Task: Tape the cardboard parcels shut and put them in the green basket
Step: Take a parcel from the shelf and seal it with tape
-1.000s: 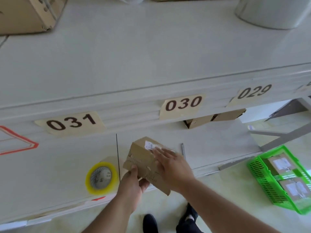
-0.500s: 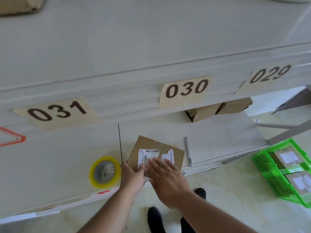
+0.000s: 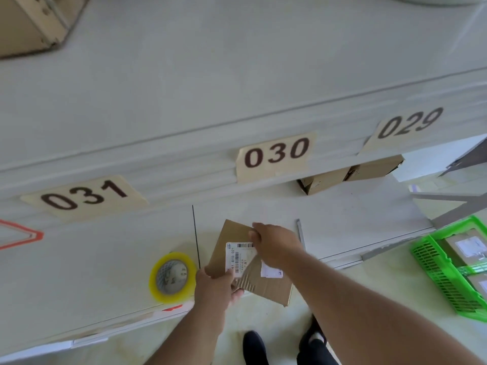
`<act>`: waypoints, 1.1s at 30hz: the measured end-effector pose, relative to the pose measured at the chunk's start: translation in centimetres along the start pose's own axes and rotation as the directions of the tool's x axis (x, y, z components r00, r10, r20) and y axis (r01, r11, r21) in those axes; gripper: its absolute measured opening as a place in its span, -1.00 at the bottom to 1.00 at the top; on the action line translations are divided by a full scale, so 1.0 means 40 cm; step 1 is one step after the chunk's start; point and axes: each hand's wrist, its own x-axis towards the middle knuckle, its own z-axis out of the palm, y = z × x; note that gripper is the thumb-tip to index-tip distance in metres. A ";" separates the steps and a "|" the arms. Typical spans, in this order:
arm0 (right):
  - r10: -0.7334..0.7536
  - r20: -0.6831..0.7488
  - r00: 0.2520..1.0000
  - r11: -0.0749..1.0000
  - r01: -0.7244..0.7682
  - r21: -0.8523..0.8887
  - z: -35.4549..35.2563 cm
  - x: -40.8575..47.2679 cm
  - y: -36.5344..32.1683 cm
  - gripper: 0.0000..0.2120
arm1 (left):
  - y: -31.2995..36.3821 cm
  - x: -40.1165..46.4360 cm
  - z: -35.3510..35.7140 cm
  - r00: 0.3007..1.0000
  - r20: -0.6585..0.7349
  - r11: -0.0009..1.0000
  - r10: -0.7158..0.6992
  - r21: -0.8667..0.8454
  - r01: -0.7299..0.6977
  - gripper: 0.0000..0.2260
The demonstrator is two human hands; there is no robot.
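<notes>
Your left hand (image 3: 214, 287) grips the near left corner of the cardboard parcel (image 3: 237, 241), thumb on top beside the white barcode label (image 3: 236, 256). Your right hand (image 3: 276, 245) lies over the far right part of the parcel with the fingers curled on its top edge, so it holds the parcel too. The parcel rests at the front edge of the white counter (image 3: 105, 259), and its near corner sticks out over the floor. A flap near your left hand is lifted and shows the corrugated inside. The yellow tape roll (image 3: 155, 288) lies flat on the counter just left of your left hand. The green basket (image 3: 432, 267) stands on the floor at the right, well apart from the parcel, with labelled parcels (image 3: 466, 246) already inside
</notes>
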 end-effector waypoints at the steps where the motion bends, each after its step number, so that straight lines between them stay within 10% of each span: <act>1: -0.073 -0.112 0.991 0.997 0.073 -0.008 -0.006 -0.018 -0.002 -0.61 | 0.001 -0.008 0.007 0.999 0.031 0.996 -0.012 -0.086 0.014 -0.64; 4: -0.327 -0.399 0.857 0.945 0.286 -0.160 0.005 -0.090 -0.002 -0.56 | -0.007 -0.016 0.019 0.993 0.115 0.992 -0.006 -0.122 0.020 -0.77; 9: -0.430 -0.289 0.855 0.897 0.371 -0.240 0.137 -0.186 0.030 -0.42 | 0.014 -0.012 0.012 0.959 -0.027 0.921 0.281 0.289 -0.262 -0.75; 15: -0.482 -0.251 0.839 0.851 0.381 -0.362 0.178 -0.226 0.036 -0.42 | 0.026 -0.019 0.021 0.865 0.158 0.725 0.475 0.487 -0.487 -0.71; 33: -0.025 -0.123 0.992 0.994 0.012 -0.109 0.063 -0.090 -0.034 -0.19 | 0.044 0.007 0.033 0.892 0.230 0.710 0.388 0.543 -0.449 -0.67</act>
